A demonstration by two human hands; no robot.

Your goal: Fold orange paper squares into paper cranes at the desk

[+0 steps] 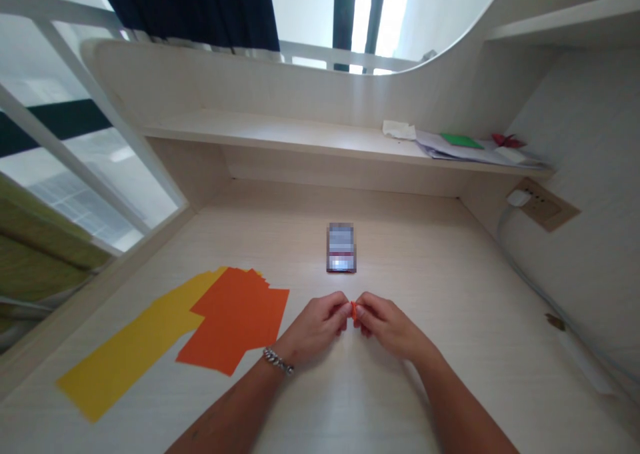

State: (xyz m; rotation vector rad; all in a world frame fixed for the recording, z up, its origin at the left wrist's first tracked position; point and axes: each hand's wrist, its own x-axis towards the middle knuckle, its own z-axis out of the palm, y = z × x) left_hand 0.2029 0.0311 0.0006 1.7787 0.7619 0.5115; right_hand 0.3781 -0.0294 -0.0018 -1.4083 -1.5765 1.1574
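Between my fingertips is a small piece of folded orange paper [354, 311], mostly hidden by the fingers. My left hand [323, 321] pinches it from the left, with a chain bracelet [277, 361] on that wrist. From the other side my right hand [387, 321] is closed on the same piece, thumb and forefinger together. Both hands are low over the pale desk, just in front of a phone [341, 249]. To the left of my left hand lie orange paper sheets [240, 321], fanned out and partly covering yellow paper sheets [135, 347].
A shelf [280, 137] crosses the back, holding papers, a green square [461, 141] and a red folded paper shape [507, 141]. Above it is a mirror [310, 14]. On the right wall, a cable [520, 267] runs from a socket [545, 204]. White bars [75, 127] stand left.
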